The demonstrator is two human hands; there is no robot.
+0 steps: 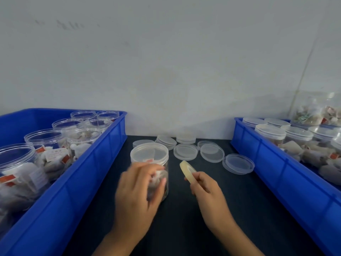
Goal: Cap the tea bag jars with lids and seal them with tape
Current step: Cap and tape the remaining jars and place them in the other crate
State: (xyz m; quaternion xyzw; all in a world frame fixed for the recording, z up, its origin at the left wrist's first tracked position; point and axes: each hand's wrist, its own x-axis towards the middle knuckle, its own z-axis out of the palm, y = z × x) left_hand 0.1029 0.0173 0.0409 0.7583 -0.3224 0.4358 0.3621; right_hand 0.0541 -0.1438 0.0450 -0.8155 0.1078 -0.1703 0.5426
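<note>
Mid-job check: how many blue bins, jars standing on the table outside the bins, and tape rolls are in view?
Blue bins: 2, left and right
Capped jar on the table: 1
Tape roll: 1
Total: 4
The loose lids overlap in stacks, so they cannot be counted and are left out.

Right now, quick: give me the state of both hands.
Left hand: holding the capped jar.
Right hand: pinching the tape roll.
</note>
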